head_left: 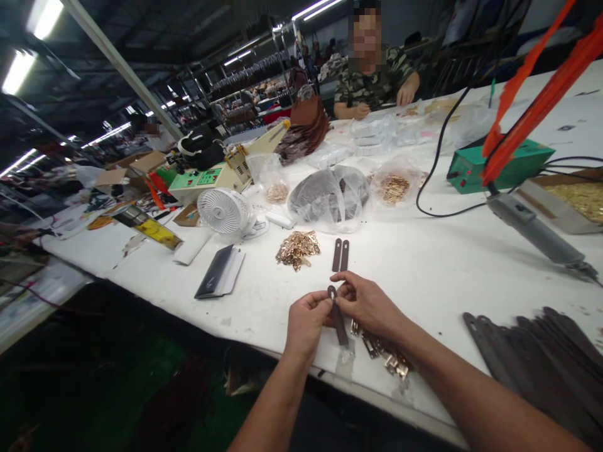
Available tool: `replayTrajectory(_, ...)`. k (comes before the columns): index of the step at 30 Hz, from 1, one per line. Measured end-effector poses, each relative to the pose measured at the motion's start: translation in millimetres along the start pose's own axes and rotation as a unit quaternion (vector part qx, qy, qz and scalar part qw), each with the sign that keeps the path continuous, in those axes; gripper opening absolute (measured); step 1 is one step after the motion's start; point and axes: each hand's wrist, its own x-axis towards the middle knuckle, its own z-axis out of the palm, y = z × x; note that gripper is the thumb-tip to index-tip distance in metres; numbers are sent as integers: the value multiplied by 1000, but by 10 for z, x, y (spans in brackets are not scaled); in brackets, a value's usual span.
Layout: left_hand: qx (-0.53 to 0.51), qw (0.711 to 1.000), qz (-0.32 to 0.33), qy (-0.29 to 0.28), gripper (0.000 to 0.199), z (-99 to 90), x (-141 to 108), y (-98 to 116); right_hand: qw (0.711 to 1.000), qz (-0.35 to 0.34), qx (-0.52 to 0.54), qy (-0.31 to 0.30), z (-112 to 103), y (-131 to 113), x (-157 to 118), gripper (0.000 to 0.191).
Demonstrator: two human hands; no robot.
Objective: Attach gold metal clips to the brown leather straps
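Between my two hands is a dark brown leather strap (340, 326) with a slotted, rounded upper end. My left hand (305, 320) pinches it from the left near that end. The fingers of my right hand (370, 302) close on the same end from the right; any small part between the fingertips is too small to make out. Just beyond my hands, two short brown straps (341, 255) lie side by side. Gold metal pieces (393, 364) lie under and beside my right wrist. A pile of gold metal plates (298, 248) sits further off to the left.
At right lie a stack of long brown straps (532, 358) and a grey electric screwdriver (537, 229) by a green box (499, 166). A notebook (219, 273), white fan (223, 212) and plastic bags (330, 198) stand further off. Across the table sits a co-worker (377, 81).
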Motion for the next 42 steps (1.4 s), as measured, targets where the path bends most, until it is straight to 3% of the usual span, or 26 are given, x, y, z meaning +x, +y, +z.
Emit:
replayTrajectory(6,7,1000,11,-2,33,-10,-9,-30,1000,-4,8,-15,-33,69,-7,30)
replayTrajectory(19,15,1000,4,-7,36,-37,-10,-42,996,4,58,-68,-97,73,-9,36)
replayTrajectory(29,38,999,21,-20,32,14,-39,-29,1000,8,-3,2,-103,72,11,26)
replayTrajectory(37,91,994,47,-43,31,-25,5,-113,999,29,10,19,-68,21,55,21)
replayTrajectory(42,77,996,38,-22,48,-22,-4,-119,997,61,3,38,-246,-94,247,22)
